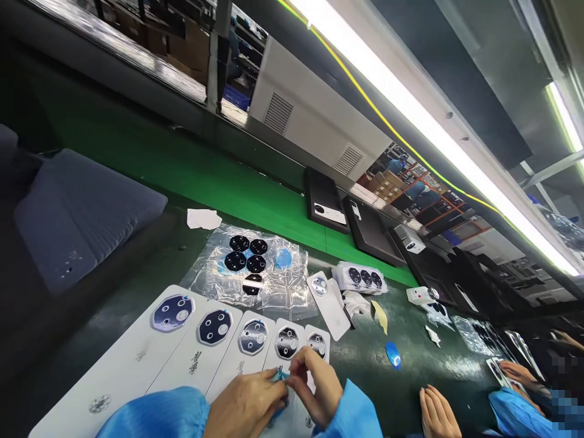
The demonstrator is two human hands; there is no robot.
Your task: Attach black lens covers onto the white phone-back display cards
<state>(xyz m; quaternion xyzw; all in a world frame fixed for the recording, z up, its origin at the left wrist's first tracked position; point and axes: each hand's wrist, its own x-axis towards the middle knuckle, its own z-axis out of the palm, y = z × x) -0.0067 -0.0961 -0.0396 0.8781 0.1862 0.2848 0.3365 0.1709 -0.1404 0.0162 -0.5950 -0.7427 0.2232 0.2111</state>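
White phone back panels (137, 359) lie side by side in a slanting row, each with a dark octagonal camera plate (214, 327) near its far end. Over the right-hand panels, my left hand (246, 401) and my right hand (317, 386) meet with fingertips pinched together. A small piece of blue film (279, 376) shows between them; my left fingers hide part of it. Both hands seem to grip this film. Beyond the row, several black round plates (236, 261) and a blue film disc (283, 258) rest on a clear plastic sheet (292, 292).
Right of the sheet are a loose phone panel (335, 313), a wrapped stack of plates (360, 277), crumpled paper (356, 303) and a blue film oval (392, 354). Black trays (371, 234) line the back. A co-worker's hand (438, 413) rests at lower right.
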